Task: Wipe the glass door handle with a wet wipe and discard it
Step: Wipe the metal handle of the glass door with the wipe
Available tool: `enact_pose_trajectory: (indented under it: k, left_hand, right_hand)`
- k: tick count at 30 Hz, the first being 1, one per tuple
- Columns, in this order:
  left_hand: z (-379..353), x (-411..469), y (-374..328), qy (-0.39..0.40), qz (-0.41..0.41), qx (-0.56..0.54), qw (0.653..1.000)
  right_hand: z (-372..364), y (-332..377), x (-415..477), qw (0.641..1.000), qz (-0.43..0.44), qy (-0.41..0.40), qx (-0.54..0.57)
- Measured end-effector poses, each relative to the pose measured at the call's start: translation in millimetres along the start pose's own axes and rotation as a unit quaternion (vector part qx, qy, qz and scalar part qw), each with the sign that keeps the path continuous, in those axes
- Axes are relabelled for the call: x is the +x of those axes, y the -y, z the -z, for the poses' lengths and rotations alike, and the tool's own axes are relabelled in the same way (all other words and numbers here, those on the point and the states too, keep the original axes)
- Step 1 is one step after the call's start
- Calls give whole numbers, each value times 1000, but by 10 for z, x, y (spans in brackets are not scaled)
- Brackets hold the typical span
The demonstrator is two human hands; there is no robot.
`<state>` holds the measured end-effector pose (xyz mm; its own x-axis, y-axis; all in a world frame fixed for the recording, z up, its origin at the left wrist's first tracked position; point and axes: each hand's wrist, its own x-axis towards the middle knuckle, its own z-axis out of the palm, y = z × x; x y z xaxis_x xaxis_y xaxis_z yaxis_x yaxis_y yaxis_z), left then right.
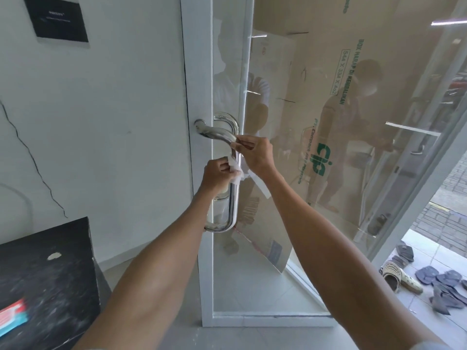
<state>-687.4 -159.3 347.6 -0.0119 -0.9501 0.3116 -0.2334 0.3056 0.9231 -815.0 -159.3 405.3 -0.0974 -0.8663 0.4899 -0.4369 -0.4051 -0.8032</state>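
Note:
A polished steel D-shaped handle is fixed to the white-framed glass door. A white wet wipe is wrapped around the handle's vertical bar at mid height. My left hand grips the wipe's lower end from the left of the bar. My right hand pinches the wipe's upper end near the handle's top bend. Both arms reach up from the bottom of the view.
A black speckled table stands at lower left, with a red and blue packet at its edge. Cardboard shows behind the glass. Sandals lie on the tiled floor outside at lower right. A cracked white wall is on the left.

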Motion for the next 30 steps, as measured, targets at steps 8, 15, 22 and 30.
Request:
enact_pose_trajectory:
  k: [8, 15, 22, 30]
  left_hand:
    - [-197, -295, 669, 32, 117, 174, 977]
    - [-194, -297, 587, 14, 46, 127, 991]
    - [-301, -221, 424, -98, -78, 45, 991]
    - [-321, -302, 723, -55, -42, 101, 992]
  right_hand:
    - [-2, 3, -10, 1000, -15, -3, 12]
    - [-6, -34, -13, 1000, -8, -4, 18]
    - [-53, -50, 8, 999, -8, -24, 25]
    - [-67, -86, 53, 999, -15, -18, 21]
